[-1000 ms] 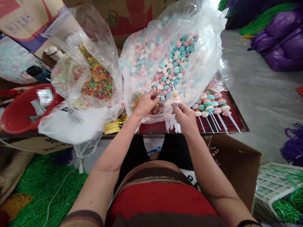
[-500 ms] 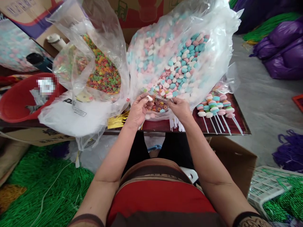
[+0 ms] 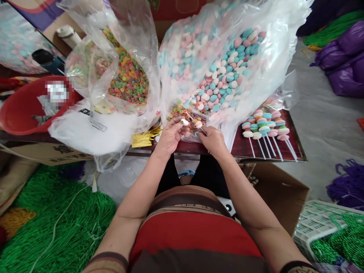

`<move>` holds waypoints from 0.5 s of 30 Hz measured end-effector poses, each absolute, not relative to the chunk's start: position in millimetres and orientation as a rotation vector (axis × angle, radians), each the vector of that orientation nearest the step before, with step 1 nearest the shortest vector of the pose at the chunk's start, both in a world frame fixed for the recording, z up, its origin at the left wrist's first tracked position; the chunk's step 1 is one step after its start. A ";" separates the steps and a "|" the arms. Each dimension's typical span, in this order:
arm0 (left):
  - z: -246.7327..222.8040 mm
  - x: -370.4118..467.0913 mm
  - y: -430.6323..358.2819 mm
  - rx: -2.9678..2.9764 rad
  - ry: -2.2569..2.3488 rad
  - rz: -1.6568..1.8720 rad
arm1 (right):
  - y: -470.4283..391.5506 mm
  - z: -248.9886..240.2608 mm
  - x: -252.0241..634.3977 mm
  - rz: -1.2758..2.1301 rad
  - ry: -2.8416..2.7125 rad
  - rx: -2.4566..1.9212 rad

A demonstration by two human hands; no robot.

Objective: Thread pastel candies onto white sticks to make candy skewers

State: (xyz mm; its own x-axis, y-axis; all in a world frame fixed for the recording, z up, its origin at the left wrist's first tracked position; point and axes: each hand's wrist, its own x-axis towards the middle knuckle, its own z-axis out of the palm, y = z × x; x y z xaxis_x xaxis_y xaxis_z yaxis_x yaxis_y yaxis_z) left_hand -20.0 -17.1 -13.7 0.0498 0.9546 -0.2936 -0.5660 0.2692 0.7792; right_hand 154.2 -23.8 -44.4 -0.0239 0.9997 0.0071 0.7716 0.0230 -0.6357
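My left hand (image 3: 170,138) pinches a white marshmallow (image 3: 184,122) between thumb and fingers. My right hand (image 3: 214,139) grips a thin white stick, with a pink and white marshmallow (image 3: 198,124) threaded on it and its tip pointing up left. Both hands are over the front edge of the table, close together but apart. Just behind them lie colourful cereal rings (image 3: 178,112) at the mouth of a big clear bag of pink, blue and white marshmallows (image 3: 224,81). Loose white sticks (image 3: 231,132) lie right of my right hand.
Several loaded marshmallow skewers (image 3: 265,129) lie at the table's right end. To the left are a bag of cereal rings (image 3: 127,85), yellow twist ties (image 3: 145,137), white plastic bags (image 3: 91,129) and a red basin (image 3: 17,110). An open carton (image 3: 281,193) stands below right.
The stick now shows a marshmallow on it, by my right hand. My left hand still holds the white marshmallow. The view has shifted slightly.
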 end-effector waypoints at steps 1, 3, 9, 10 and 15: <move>-14.0 -19.7 -17.9 0.536 0.910 1.242 | -25.3 -44.7 155.3 0.668 -1.850 -1.787; -14.9 -19.5 -19.0 0.539 0.891 1.244 | -28.5 -45.5 157.7 0.701 -1.812 -1.750; -19.2 -18.1 -22.0 0.573 0.900 1.242 | -37.1 -28.6 161.6 1.015 -1.176 -1.532; -19.7 -16.4 -22.9 0.590 0.906 1.232 | -37.8 -21.8 160.5 1.117 -1.058 -1.455; -20.4 -3.0 -29.1 0.737 0.881 1.174 | -38.7 6.3 145.7 1.372 -0.897 -1.184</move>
